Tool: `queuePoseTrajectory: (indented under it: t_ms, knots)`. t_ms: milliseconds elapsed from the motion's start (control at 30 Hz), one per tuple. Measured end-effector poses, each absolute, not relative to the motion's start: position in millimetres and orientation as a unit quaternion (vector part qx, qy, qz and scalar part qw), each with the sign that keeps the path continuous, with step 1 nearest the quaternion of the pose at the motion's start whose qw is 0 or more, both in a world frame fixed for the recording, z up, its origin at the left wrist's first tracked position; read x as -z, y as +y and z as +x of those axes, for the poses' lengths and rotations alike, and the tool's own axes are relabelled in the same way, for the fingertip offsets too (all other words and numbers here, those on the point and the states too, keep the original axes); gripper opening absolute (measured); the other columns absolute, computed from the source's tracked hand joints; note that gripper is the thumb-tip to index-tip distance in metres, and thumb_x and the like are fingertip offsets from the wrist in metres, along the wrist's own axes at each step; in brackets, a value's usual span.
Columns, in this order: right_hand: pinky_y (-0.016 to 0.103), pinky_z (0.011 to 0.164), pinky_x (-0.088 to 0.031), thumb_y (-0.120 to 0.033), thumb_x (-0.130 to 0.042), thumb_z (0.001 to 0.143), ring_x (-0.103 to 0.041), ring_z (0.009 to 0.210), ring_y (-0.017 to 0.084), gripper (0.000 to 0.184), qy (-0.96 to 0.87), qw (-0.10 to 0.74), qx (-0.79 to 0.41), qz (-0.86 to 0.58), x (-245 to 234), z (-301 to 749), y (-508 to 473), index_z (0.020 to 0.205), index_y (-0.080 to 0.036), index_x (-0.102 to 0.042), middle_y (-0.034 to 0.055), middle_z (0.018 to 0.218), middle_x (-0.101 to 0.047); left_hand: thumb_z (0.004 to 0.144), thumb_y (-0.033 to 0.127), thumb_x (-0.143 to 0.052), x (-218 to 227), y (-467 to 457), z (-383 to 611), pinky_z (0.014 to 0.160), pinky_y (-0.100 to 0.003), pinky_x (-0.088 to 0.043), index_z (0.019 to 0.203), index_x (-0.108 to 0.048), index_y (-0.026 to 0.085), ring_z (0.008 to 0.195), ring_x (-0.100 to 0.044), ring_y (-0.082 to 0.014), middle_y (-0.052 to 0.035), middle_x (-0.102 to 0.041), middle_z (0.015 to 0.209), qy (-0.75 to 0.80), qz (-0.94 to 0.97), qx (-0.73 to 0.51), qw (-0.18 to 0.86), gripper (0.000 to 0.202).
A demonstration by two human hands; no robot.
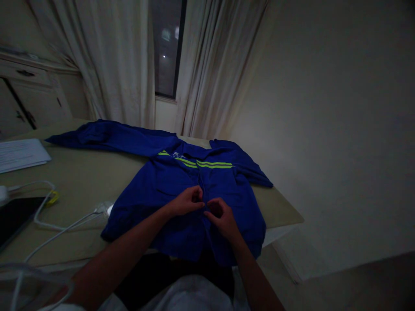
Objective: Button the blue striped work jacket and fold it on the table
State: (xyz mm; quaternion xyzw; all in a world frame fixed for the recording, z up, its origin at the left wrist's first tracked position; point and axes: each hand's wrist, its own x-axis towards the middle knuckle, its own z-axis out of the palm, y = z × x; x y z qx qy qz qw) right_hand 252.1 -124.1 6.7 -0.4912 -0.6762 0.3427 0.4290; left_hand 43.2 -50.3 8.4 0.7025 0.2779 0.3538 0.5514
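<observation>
A blue work jacket (162, 181) lies spread front side up, with yellow-green stripes across its chest and both sleeves stretched outward. Its front edges meet along the middle, and the lower hem hangs over the near table edge. My left hand (187, 201) pinches the front edge, thumb and fingers curled close together. Just to its right, my right hand (222, 217) pinches the opposite front edge in the same way. The fingertips of both hands nearly meet at the opening. Whether a button or zip lies between them is too dark to tell.
On the pale table (90, 172) at the left are white papers (22, 153), a dark phone or tablet (19, 216) and a white cable (61, 229). Curtains (119, 65) and a narrow window (167, 52) are behind. A wall (340, 129) stands on the right.
</observation>
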Motion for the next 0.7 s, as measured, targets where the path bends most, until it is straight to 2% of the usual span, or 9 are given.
queuePoseTrajectory:
  t_ms: [100, 233, 433, 567, 700]
  knots:
    - [0.031, 0.079, -0.057, -0.038, -0.079, 0.083, -0.070, 0.088, 0.019, 0.034, -0.665, 0.431, -0.369, -0.486, -7, 252, -124, 0.109, -0.024, -0.063, 0.0040, 0.103, -0.072, 0.079, 0.035, -0.076, -10, -52, 43, 0.054, -0.020, -0.032, 0.091, -0.052, 0.019, 0.060, -0.043, -0.0078, 0.0077, -0.049, 0.071, 0.280, 0.720, -0.342, 0.535, 0.031]
    - [0.031, 0.077, -0.058, -0.038, -0.079, 0.081, -0.070, 0.088, 0.019, 0.035, -0.653, 0.440, -0.380, -0.486, -9, 253, -125, 0.108, -0.024, -0.062, 0.0040, 0.101, -0.071, 0.079, 0.036, -0.077, -13, -52, 42, 0.058, -0.021, -0.036, 0.092, -0.054, 0.018, 0.065, -0.047, -0.0089, 0.0052, -0.054, 0.077, 0.288, 0.729, -0.351, 0.513, 0.032]
    - [0.027, 0.070, -0.054, -0.033, -0.075, 0.082, -0.067, 0.082, 0.018, 0.029, -0.655, 0.439, -0.376, -0.486, -10, 255, -126, 0.106, -0.024, -0.060, 0.0019, 0.092, -0.067, 0.078, 0.040, -0.080, -11, -50, 41, 0.055, -0.020, -0.033, 0.092, -0.050, 0.019, 0.061, -0.044, -0.0072, 0.0066, -0.052, 0.074, 0.252, 0.703, -0.339, 0.572, 0.039]
    - [0.027, 0.069, -0.052, -0.028, -0.069, 0.083, -0.064, 0.078, 0.017, 0.022, -0.673, 0.446, -0.325, -0.493, -10, 253, -125, 0.103, -0.023, -0.060, 0.0014, 0.091, -0.066, 0.072, 0.039, -0.084, -3, -47, 44, 0.059, -0.020, -0.037, 0.090, -0.045, 0.021, 0.064, -0.048, -0.0074, 0.0060, -0.057, 0.078, 0.251, 0.666, -0.364, 0.600, 0.046]
    - [0.029, 0.075, -0.050, -0.023, -0.064, 0.085, -0.061, 0.083, 0.018, 0.016, -0.711, 0.449, -0.228, -0.491, -9, 248, -129, 0.101, -0.023, -0.062, 0.0027, 0.094, -0.065, 0.070, 0.036, -0.085, -1, -47, 46, 0.056, -0.019, -0.034, 0.088, -0.042, 0.022, 0.061, -0.045, -0.0066, 0.0064, -0.059, 0.077, 0.271, 0.662, -0.375, 0.590, 0.049]
